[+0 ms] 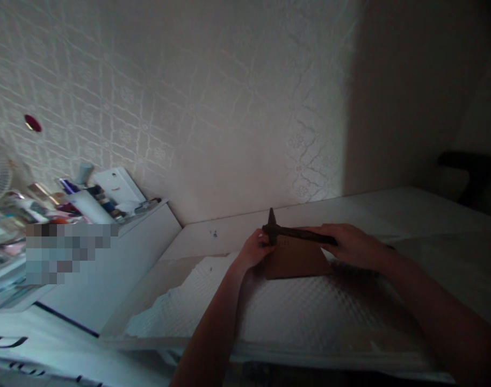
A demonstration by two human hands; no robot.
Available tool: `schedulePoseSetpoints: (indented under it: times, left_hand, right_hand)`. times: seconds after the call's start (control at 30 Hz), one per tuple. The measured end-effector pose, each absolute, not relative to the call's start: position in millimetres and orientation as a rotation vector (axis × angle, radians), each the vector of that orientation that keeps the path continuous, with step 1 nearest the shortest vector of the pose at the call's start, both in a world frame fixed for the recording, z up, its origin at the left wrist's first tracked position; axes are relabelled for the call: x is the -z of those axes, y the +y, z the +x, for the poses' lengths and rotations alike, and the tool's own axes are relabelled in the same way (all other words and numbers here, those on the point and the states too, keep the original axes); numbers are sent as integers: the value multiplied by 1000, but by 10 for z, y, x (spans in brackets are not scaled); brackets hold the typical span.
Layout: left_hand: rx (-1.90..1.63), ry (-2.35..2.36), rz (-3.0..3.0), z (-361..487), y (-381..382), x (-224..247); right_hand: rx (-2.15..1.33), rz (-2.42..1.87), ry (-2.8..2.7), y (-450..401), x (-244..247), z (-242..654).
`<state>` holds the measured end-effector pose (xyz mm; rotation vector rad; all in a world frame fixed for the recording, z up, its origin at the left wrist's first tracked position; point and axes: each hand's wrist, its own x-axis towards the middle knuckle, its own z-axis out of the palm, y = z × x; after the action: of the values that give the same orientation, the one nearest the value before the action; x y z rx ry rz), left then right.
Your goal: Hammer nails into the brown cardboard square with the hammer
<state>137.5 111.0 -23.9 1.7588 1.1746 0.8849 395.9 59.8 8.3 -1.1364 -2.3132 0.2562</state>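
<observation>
My right hand (344, 242) is wrapped around the handle of a dark hammer (305, 234), which lies nearly level across the view. Its head is at the left, above the far left part of a brown board (297, 262). Close beside the hammer head, my left hand (255, 247) is closed at the board's left edge; its fingertips are partly behind the head, and whatever they pinch is too dark and small to make out. A short row of small marks shows on the board near the head. Under the board lies a white quilted-textured sheet (286, 309).
The sheet covers part of a white table (390, 215) against a patterned wall. A few tiny dark bits (214, 233) lie at its back left. A white cabinet (136, 263) stands left, crowded with bottles and a white box (120, 185). Something dark (469, 161) juts in at right.
</observation>
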Motion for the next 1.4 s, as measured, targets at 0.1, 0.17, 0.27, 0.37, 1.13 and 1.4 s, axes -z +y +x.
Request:
schedulePoseSetpoints:
  times: [0.1, 0.17, 0.27, 0.37, 1.13, 1.4]
  left_hand:
    - [-882, 1166, 1735, 1380, 1104, 235]
    - [-881, 1146, 1716, 1381, 1100, 233]
    - [-893, 1143, 1715, 1381, 1103, 236]
    - [-893, 1158, 1726, 1381, 1112, 241]
    - [-881, 1174, 1768, 1377, 1104, 230]
    - [-878, 1185, 1798, 1354, 1135, 269]
  right_hand:
    - [-247, -1135, -2303, 591, -91, 3960]
    - [-247, -1122, -2306, 590, -96, 3960]
    - [-263, -1113, -2317, 599, -94, 3958]
    - [-272, -1118, -2307, 615, -81, 3957]
    - [-268, -1138, -2312, 621, -60, 3967]
    - [-297, -1104, -2310, 602, -87, 3959]
